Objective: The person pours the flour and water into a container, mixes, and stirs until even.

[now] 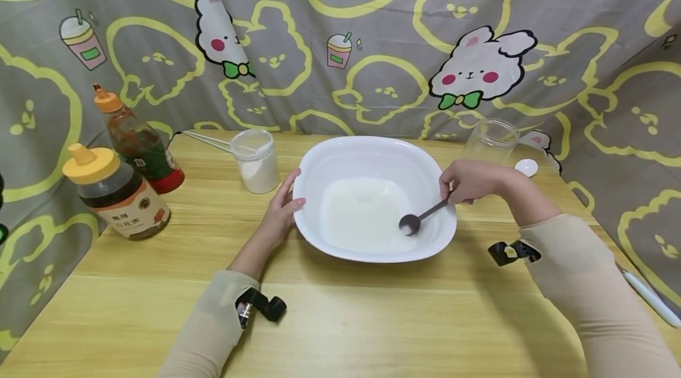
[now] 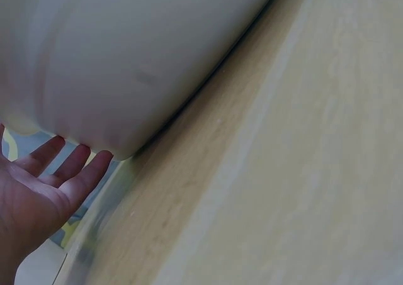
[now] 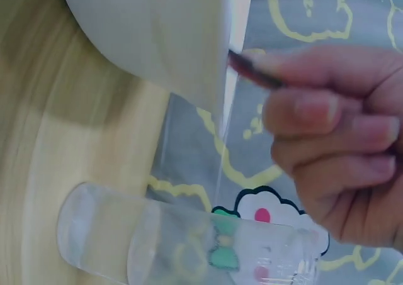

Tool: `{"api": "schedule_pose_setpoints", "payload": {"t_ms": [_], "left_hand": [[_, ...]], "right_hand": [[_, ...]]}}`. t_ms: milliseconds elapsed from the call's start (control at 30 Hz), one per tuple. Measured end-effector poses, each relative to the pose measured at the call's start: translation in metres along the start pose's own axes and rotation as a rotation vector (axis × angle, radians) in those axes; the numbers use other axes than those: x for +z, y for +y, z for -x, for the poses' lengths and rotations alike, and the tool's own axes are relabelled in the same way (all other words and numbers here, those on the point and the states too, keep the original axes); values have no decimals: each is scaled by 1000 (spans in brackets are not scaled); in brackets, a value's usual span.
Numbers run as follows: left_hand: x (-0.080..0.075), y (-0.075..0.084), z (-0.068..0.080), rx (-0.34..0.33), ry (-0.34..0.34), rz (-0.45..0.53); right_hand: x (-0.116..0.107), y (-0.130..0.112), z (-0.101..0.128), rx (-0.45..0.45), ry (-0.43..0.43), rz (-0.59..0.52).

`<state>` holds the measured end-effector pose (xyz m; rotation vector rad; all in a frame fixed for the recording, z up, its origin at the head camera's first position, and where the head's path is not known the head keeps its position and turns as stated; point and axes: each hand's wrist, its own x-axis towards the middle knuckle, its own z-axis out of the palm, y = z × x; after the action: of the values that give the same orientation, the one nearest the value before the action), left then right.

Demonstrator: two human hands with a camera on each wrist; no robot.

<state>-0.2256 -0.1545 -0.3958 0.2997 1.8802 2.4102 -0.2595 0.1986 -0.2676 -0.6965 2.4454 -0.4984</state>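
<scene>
Nearest my camera lay the beige right sleeve (image 1: 582, 277), slanting up from the lower corner to the right hand (image 1: 470, 180), which hung by the right rim of the white basin (image 1: 367, 255). I had its fingers pinching the handle of the dark brown spoon (image 1: 424, 215), the lower ones curled in; the spoon slanted down inside the basin, its bowl at the white liquid (image 1: 367, 212) — whether dipped, I could not tell. The left hand (image 1: 281, 210) met the opposite side, palm toward the basin, its fingers spread and nearly straight against the outer wall, thumb at the rim. The basin stood on the wooden counter (image 1: 351, 319), between the two hands. I judged it light, fairly stiff plastic, though the liquid would add a sloshing weight — so the rim, held at both ends, seemed the surest grip. The spoon looked light and rigid, probably slippery when wet, best taken high on the handle.
</scene>
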Motion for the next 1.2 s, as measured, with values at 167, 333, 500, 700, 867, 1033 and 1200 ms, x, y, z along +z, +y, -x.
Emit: {"api": "schedule_pose_setpoints", "payload": {"t_ms": [167,333,500,700,867,1033,1200], "left_hand": [[0,0,0,4,1,10],[0,0,1,4,-10,14],[0,0,1,-4,-2,10],[0,0,1,-1,-1,7],[0,1,1,2,-1,3],[0,1,1,4,-5,7],[0,2,1,-4,-6,14]], "right_hand": [[17,-5,-17,-103,-84,-117],[43,-16,-44,-213,-30,-232],[57,-30,-65,-194,112,-217],[60,-33,-77,-95,316,-113],[53,-24,-74,-25,449,-15],[40,-11,-59,18,499,74],[23,-3,-33,63,369,68]]}}
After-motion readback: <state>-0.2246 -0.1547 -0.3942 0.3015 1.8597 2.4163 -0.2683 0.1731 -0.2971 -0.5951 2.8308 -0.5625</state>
